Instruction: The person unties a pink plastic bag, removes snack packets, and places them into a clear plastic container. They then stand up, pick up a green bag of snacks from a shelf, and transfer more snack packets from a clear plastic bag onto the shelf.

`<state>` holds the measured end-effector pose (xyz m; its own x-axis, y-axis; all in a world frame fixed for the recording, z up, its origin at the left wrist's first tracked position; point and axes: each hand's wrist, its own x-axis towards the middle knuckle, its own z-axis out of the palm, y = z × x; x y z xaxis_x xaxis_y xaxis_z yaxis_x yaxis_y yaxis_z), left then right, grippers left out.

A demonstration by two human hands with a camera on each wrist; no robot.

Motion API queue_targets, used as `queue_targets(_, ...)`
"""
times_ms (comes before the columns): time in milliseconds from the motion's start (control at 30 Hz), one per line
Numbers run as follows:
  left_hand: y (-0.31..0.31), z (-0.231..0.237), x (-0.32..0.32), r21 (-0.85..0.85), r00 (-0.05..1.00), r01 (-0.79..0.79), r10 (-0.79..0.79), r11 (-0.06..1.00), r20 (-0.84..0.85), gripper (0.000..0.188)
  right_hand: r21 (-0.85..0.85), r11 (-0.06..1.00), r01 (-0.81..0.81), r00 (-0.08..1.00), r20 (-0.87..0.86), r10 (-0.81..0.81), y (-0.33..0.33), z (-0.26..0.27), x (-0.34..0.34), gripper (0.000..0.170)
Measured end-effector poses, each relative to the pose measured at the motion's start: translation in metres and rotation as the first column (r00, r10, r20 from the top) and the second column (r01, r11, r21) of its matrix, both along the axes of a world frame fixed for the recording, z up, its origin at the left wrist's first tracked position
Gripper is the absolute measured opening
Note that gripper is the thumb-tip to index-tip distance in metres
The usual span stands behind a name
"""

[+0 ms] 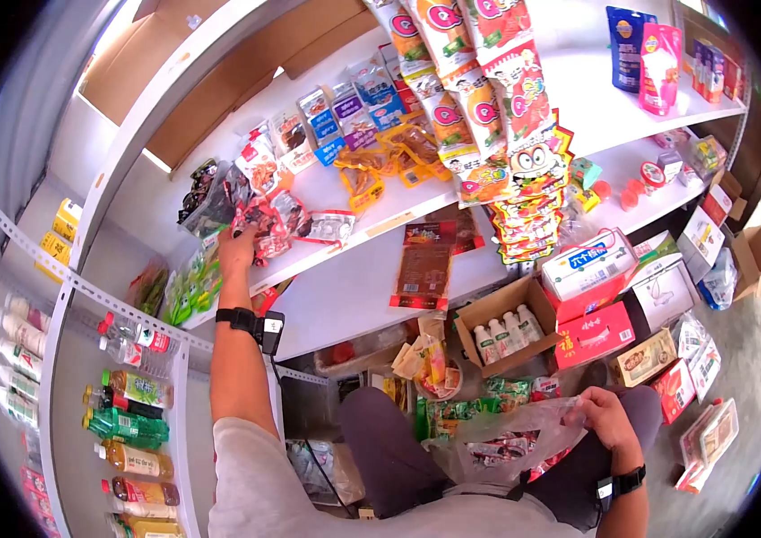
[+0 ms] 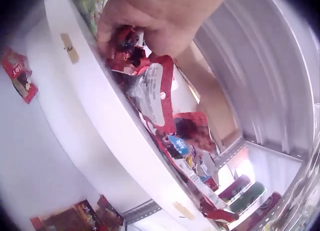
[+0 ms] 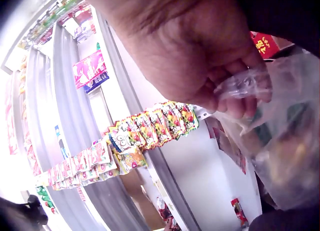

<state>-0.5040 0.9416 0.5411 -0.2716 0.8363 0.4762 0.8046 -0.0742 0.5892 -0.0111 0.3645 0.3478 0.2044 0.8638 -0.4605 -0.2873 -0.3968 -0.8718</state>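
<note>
On the upper shelf, at the left end, the left hand [image 1: 237,254] reaches into a pile of red snack packets [image 1: 266,229]. In the left wrist view the left hand [image 2: 150,21] has its fingers curled round small dark-red packets [image 2: 131,51], above a clear-and-red packet [image 2: 155,93]. The right hand [image 1: 609,420] grips the rim of a clear plastic bag [image 1: 479,430] over the lap, with red and white packets inside. Seen from the right wrist, the right hand [image 3: 200,56] curls its fingers round the bag's gathered film [image 3: 290,91].
Candy packets [image 1: 479,99] hang in strips before the shelf [image 1: 371,229]. An open carton of white bottles [image 1: 488,309], gift boxes [image 1: 591,336] and green packets [image 1: 452,417] lie below. Bottles [image 1: 134,462] line the left rack.
</note>
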Motion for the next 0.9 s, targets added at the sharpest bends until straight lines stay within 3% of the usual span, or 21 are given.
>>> queue_targets(67,-0.030,0.022,0.013,-0.076,0.997,0.014,-0.019,0.997,-0.071,0.070,0.002,1.000,0.000,1.000,-0.026,0.000,0.002,-0.012,-0.001,0.017)
queue_targets(100,-0.026,0.015,0.011,0.126,0.944,-0.122,0.154,0.985,-0.293,0.064,0.018,1.000,0.002,0.999,-0.054,-0.001,0.003,-0.015,-0.001,0.017)
queue_targets(200,-0.082,0.042,0.056,0.427,0.888,0.304,-0.091,0.852,-0.450,0.060,0.057,0.998,-0.006,0.997,-0.072,0.010,0.005,-0.018,-0.002,0.018)
queue_targets(233,-0.117,0.053,0.089,0.207,0.879,0.399,-0.308,0.893,-0.365,0.057,0.066,0.998,-0.017,0.997,-0.069,0.021,0.006,-0.018,-0.002,0.018)
queue_targets(267,-0.151,0.059,0.122,-0.012,0.841,0.502,-0.491,0.865,-0.227,0.055,0.054,0.998,-0.024,0.999,-0.048,0.027,0.008,-0.014,-0.003,0.018)
queue_targets(333,-0.186,0.053,0.160,-0.030,0.620,0.585,-0.471,0.810,-0.628,0.048,0.027,0.999,-0.040,0.999,-0.006,0.041,0.011,-0.004,-0.007,0.017)
queue_targets(433,-0.187,0.034,0.173,-0.160,0.541,0.510,-0.459,0.845,-0.704,0.046,-0.027,0.999,-0.018,1.000,0.003,0.018,0.011,-0.011,-0.010,0.016)
queue_targets(533,-0.177,0.031,0.163,-0.156,0.549,0.546,-0.492,0.823,-0.675,0.046,-0.013,1.000,-0.025,1.000,0.014,0.025,0.009,-0.012,-0.011,0.017)
queue_targets(567,-0.182,0.034,0.158,-0.069,0.563,0.618,-0.503,0.783,-0.656,0.041,0.012,1.000,-0.014,1.000,0.017,0.014,0.008,-0.015,-0.011,0.019)
queue_targets(700,-0.215,0.068,0.137,-0.023,0.649,0.738,-0.719,0.674,-0.250,0.034,-0.011,0.999,-0.035,0.999,0.028,0.035,0.004,-0.020,-0.008,0.018)
queue_targets(800,-0.222,0.092,0.113,0.005,0.719,0.694,-0.694,0.720,0.049,0.034,0.005,0.999,-0.035,0.999,0.015,0.035,0.004,-0.022,-0.008,0.018)
queue_targets(900,-0.223,0.113,0.109,0.203,0.716,0.665,-0.691,0.718,0.101,0.033,0.031,0.999,-0.024,1.000,0.005,0.024,0.004,-0.022,-0.012,0.018)
